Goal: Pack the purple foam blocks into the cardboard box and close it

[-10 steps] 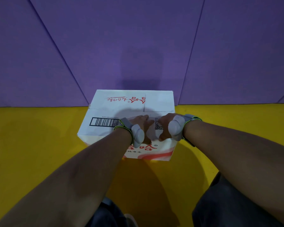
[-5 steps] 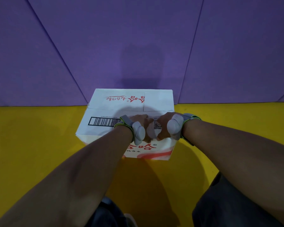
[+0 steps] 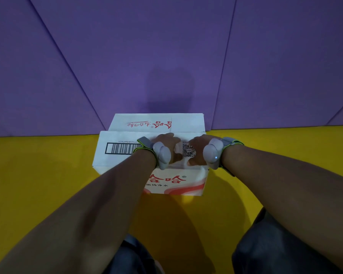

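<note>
The white cardboard box [image 3: 127, 161] with red print and a barcode stands on the yellow floor against the purple wall. Both its top flaps lie flat, so the inside is hidden. My left hand [image 3: 165, 144] rests palm-down on the near flap, just left of a QR code [image 3: 189, 150]. My right hand [image 3: 197, 148] rests on the same flap just right of that code, its thumb near the box's front edge. Each wrist carries a grey strap-on device. I see no loose purple foam block.
Purple padded panels [image 3: 166, 56] form the wall right behind the box. Yellow floor [image 3: 38, 175] spreads to both sides and in front. My knees in grey trousers [image 3: 275, 250] are at the bottom edge.
My hands, which touched over the flap's middle, have slid a little apart and uncovered the QR code. The box has stayed put.
</note>
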`<state>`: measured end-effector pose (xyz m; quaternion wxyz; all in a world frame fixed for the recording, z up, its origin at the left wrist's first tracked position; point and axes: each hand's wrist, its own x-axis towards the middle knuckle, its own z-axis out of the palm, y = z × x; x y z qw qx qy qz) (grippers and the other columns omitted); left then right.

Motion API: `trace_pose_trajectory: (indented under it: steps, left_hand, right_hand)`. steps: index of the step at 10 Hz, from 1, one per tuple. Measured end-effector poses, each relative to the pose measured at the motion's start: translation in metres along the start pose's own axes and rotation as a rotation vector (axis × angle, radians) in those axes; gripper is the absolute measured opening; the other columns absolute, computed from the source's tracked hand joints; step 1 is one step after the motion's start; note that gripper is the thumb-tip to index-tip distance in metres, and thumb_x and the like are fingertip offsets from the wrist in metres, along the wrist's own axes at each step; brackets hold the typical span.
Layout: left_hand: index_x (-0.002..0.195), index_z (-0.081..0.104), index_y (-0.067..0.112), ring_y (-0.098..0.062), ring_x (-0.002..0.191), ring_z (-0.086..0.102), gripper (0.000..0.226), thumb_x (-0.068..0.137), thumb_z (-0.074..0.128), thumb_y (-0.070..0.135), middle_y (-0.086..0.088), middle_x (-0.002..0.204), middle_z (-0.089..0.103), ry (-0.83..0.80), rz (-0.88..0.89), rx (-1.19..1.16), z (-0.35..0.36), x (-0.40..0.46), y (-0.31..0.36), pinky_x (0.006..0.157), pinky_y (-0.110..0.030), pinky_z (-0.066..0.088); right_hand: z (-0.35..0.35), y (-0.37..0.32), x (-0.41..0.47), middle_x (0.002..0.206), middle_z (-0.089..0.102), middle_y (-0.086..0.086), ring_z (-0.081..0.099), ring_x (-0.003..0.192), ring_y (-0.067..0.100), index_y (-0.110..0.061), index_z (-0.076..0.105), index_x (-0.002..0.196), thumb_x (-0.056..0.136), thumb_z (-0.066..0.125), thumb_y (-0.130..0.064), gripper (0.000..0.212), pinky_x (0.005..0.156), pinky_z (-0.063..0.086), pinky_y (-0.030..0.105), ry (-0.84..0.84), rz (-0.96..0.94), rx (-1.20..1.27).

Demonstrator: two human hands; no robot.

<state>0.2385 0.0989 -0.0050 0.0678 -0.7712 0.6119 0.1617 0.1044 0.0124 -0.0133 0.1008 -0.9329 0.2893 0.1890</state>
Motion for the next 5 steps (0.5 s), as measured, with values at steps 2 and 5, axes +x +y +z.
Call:
trace_pose_trajectory:
  steps: [2,5]
  left_hand:
    - [0.128,0.054,0.016,-0.03,0.122,0.052,0.05,0.089,0.058,0.047,-0.01,0.134,0.053,0.135,0.002,0.043,-0.012,-0.007,0.003,0.091,-0.031,0.044]
    - [0.12,0.053,0.007,-0.032,0.114,0.053,0.047,0.095,0.048,0.046,-0.014,0.126,0.056,0.069,0.044,0.149,-0.027,-0.01,0.017,0.095,-0.036,0.046]
  right_hand:
    - [-0.011,0.0,-0.007,0.103,0.069,0.007,0.067,0.091,0.027,-0.018,0.063,0.106,0.069,0.066,-0.055,0.053,0.078,0.056,0.036,0.1,0.011,-0.024]
    - [-0.017,0.003,-0.03,0.123,0.06,0.006,0.058,0.113,0.027,-0.018,0.056,0.119,0.082,0.057,-0.058,0.055,0.072,0.034,0.028,0.226,0.104,-0.106]
